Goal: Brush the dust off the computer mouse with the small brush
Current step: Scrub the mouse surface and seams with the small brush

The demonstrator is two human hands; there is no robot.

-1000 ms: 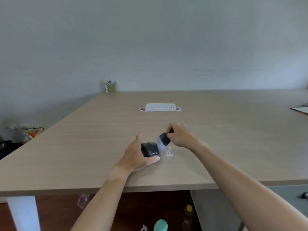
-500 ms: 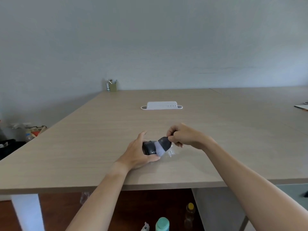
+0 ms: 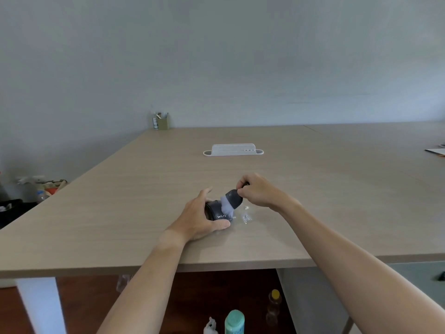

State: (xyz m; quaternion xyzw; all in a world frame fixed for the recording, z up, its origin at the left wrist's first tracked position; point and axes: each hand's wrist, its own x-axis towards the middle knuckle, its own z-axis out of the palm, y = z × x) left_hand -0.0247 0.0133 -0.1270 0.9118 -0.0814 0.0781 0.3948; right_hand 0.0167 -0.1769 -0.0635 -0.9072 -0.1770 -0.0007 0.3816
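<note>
In the head view, a wide wood-grain tabletop [image 3: 149,189] is seen running from the near edge back to a pale wall. The dark computer mouse [image 3: 216,211] lies on the tabletop near the front edge, roughly at the middle of the picture, with white lettering visible on its near side. It is gripped by the left hand [image 3: 199,219]: the thumb is laid along the near side of the mouse and the fingers are curled over its far left side, so that much of the body is hidden.

The small brush [image 3: 230,201] is pinched at its dark handle by the fingertips of the right hand [image 3: 258,191], which is closed around the handle's upper end. The brush is tilted down and to the left, and its pale bristles are pressed against the right upper part of the mouse. Just to the right of the mouse, small white crumbs [image 3: 246,216] are scattered on the tabletop.

Farther back, near the middle of the tabletop, a white tray-like holder [image 3: 233,150] is set. At the far left corner, against the wall, a small olive pen cup [image 3: 162,122] stands upright. Below the near edge, a teal-capped bottle [image 3: 234,321] and a yellow-capped bottle [image 3: 274,303] are seen on the floor.
</note>
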